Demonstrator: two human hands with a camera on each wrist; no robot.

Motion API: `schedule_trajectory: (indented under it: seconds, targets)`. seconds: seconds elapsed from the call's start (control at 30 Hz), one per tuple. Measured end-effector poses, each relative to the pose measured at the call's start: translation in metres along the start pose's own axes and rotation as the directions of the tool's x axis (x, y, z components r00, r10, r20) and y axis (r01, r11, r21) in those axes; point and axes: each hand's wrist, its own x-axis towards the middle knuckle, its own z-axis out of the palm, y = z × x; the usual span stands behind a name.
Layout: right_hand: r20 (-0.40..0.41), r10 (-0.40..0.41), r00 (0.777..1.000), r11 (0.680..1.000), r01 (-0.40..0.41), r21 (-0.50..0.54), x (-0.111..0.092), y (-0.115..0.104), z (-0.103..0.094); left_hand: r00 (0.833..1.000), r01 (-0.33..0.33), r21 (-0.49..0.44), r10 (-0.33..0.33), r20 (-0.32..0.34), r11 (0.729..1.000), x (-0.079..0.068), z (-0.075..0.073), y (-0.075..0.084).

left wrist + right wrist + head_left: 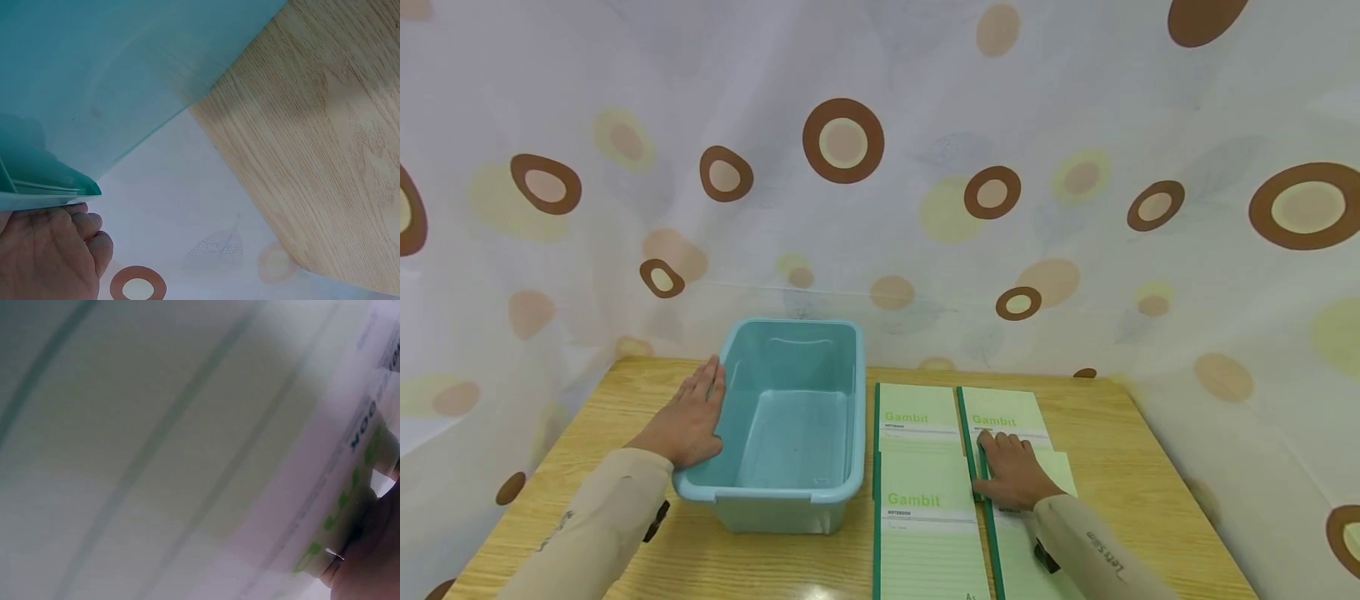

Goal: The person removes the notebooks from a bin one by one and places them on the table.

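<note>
A light-blue plastic bin (844, 497) stands on the table, left of several green-spined notebooks. My left hand (691, 421) rests on its left rim with the fingers extended; in the left wrist view the same hand (53, 253) lies against the rim. My right hand (1011, 475) grips the top end of the front right notebook (1030, 562), its fingers bent at the top edge and its thumb by the green spine. That notebook's cover (156, 462) fills most of the right wrist view. My hand and sleeve hide part of the cover.
Another notebook (1000, 404) lies behind the one at my right hand and is partly overlapped by it. To its left are a back notebook (917, 404) and a front notebook (928, 558). A patterned curtain (910, 233) surrounds the wooden table (1150, 517).
</note>
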Motion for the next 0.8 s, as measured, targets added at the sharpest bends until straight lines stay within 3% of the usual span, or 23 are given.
schedule_trajectory:
  seconds: [0.53, 0.8]
  targets:
    - [0.051, 0.029, 0.998, 0.999, -0.031, 0.03, -0.007, 0.002, 0.007, 1.0, 0.004, -0.007, -0.004, -0.005, 1.0, -0.001, -0.001, 0.002]
    - [0.029, 0.022, 0.999, 1.0, -0.022, 0.006, -0.013, 0.0, 0.005, 1.0, 0.003, -0.002, -0.003, -0.007, 1.0, 0.0, 0.0, 0.0]
